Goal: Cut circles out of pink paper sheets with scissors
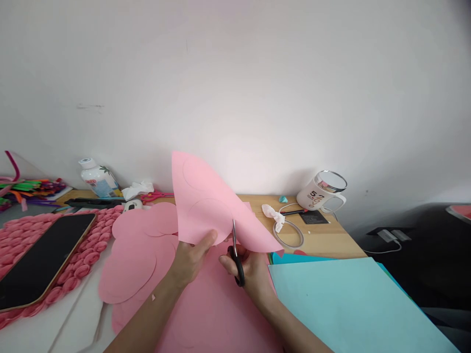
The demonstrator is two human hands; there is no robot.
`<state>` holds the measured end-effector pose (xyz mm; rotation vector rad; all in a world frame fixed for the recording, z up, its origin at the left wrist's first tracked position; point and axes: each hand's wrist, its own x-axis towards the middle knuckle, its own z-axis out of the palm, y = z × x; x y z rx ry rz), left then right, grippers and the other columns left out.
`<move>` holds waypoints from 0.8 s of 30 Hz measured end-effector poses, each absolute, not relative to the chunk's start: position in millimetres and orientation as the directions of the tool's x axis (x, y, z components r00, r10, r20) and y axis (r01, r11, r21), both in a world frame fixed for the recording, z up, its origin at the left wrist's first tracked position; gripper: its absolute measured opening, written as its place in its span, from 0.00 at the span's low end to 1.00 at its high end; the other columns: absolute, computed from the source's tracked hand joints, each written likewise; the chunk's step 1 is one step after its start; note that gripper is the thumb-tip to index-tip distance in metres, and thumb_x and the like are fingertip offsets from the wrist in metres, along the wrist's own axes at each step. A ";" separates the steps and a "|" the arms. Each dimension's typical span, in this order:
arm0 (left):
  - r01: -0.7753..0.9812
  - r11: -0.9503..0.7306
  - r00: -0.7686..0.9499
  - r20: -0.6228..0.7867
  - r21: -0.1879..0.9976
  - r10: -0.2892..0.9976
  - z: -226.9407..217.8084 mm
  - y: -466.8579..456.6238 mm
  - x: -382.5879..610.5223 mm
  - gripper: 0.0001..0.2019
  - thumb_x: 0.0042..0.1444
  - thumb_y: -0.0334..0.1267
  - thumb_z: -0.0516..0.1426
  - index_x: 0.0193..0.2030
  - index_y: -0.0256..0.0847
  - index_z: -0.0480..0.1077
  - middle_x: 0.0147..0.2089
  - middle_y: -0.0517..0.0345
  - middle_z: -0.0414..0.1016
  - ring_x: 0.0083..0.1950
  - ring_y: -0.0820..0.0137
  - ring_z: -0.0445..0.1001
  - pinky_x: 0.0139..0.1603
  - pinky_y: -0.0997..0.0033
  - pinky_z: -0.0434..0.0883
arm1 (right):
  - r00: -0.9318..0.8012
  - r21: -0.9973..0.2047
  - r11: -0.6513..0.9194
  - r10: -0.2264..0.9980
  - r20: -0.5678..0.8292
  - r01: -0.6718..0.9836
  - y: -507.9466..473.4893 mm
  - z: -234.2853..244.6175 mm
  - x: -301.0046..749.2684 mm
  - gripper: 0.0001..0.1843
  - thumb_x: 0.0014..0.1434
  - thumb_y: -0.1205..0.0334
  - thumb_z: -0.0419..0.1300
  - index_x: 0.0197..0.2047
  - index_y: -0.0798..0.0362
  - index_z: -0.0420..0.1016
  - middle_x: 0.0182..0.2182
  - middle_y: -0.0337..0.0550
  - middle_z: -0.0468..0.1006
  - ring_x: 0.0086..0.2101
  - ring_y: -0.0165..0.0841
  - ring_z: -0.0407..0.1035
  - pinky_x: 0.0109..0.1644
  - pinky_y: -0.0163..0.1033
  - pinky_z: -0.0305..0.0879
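Scissors (236, 260) with black handles are grasped in the right grip (255, 274), blade pointing away and meeting a raised pink sheet (206, 196); whether the blades are parted cannot be told. The left grip (192, 256) pinches that sheet by its near edge, thumb lying on the face towards the camera. The sheet stands up in the middle of the scene, bent, its right part sloping down beyond the right grip, and curved outlines are drawn on it.

Below both grips lies more pink paper (221, 314). Just left of it, pink pieces with rounded edges (128, 264) overlap in a pile. Farther left, a phone (51, 257) rests on a lumpy pink mat (81, 267), with a white bottle (98, 177) on the far side near the wall (235, 98). Near right, light blue sheets (349, 304) are stacked. Beyond them, a white mug (320, 191) stands at the far right of the wooden surface (342, 240), with a coiled cable (302, 239) to its left.
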<state>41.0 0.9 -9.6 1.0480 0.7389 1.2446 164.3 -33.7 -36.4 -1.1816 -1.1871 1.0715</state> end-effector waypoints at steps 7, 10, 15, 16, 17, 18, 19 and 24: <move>-0.296 -0.053 0.176 0.109 0.954 0.978 -18.4 0.8 40.0 0.10 0.50 0.43 0.61 0.24 0.42 0.70 0.23 0.61 0.68 0.30 0.69 0.69 0.38 0.66 0.70 | 0.129 -0.998 0.035 0.991 0.041 0.042 -34.8 -48.9 162.0 0.20 0.40 0.54 0.68 0.23 0.51 0.59 0.17 0.33 0.61 0.20 0.29 0.57 0.23 0.35 0.55; -0.182 -0.119 0.163 0.150 0.976 0.975 -22.4 2.1 37.0 0.13 0.51 0.42 0.60 0.20 0.42 0.67 0.20 0.63 0.66 0.27 0.71 0.67 0.34 0.69 0.69 | 0.042 -0.999 0.009 0.999 0.007 -0.042 -34.5 -46.7 162.1 0.19 0.42 0.54 0.67 0.29 0.51 0.61 0.16 0.30 0.60 0.18 0.28 0.56 0.21 0.34 0.53; 0.042 -0.126 0.143 0.119 0.991 0.983 -19.9 2.4 33.1 0.13 0.52 0.44 0.58 0.20 0.42 0.67 0.22 0.62 0.67 0.27 0.70 0.68 0.31 0.69 0.69 | -0.113 -0.969 -0.116 0.989 -0.093 -0.217 -34.9 -44.7 160.1 0.21 0.43 0.53 0.67 0.36 0.54 0.66 0.17 0.31 0.64 0.19 0.29 0.61 0.24 0.35 0.59; 0.084 -0.096 0.137 0.084 0.992 0.987 -19.0 2.4 32.6 0.13 0.52 0.45 0.58 0.21 0.42 0.67 0.22 0.61 0.68 0.27 0.69 0.69 0.31 0.68 0.69 | -0.139 -0.958 -0.142 0.984 -0.109 -0.250 -35.2 -44.8 159.7 0.20 0.43 0.53 0.67 0.35 0.55 0.67 0.17 0.32 0.65 0.19 0.28 0.61 0.25 0.35 0.61; 0.117 -0.069 0.132 0.053 0.991 0.990 -18.3 2.6 32.1 0.13 0.51 0.46 0.58 0.22 0.42 0.68 0.23 0.61 0.69 0.28 0.68 0.70 0.31 0.67 0.70 | -0.159 -0.947 -0.158 0.980 -0.116 -0.280 -35.5 -44.7 159.5 0.19 0.43 0.52 0.67 0.34 0.55 0.67 0.17 0.32 0.65 0.19 0.28 0.61 0.27 0.36 0.61; 0.140 -0.054 0.127 0.036 0.989 0.991 -17.8 2.8 31.7 0.13 0.51 0.47 0.58 0.23 0.42 0.68 0.25 0.60 0.69 0.30 0.67 0.71 0.32 0.66 0.70 | -0.173 -0.939 -0.162 0.978 -0.113 -0.303 -35.8 -44.2 159.5 0.19 0.43 0.53 0.67 0.34 0.55 0.68 0.17 0.31 0.64 0.19 0.28 0.61 0.27 0.36 0.61; 0.157 -0.054 0.120 0.035 0.986 0.992 -17.5 3.2 31.2 0.13 0.51 0.47 0.58 0.23 0.42 0.68 0.26 0.59 0.70 0.32 0.65 0.71 0.34 0.66 0.70 | -0.177 -0.937 -0.154 0.979 -0.101 -0.315 -36.0 -43.3 159.8 0.19 0.43 0.53 0.67 0.34 0.54 0.68 0.17 0.31 0.64 0.20 0.27 0.60 0.28 0.36 0.61; 0.155 -0.128 0.168 0.102 0.979 0.980 -17.6 4.5 28.7 0.12 0.52 0.44 0.58 0.22 0.43 0.68 0.26 0.58 0.73 0.36 0.64 0.73 0.40 0.66 0.70 | -0.159 -0.971 -0.040 0.987 -0.003 -0.234 -34.1 -34.1 165.0 0.17 0.44 0.50 0.67 0.32 0.53 0.71 0.21 0.34 0.63 0.23 0.27 0.56 0.28 0.34 0.55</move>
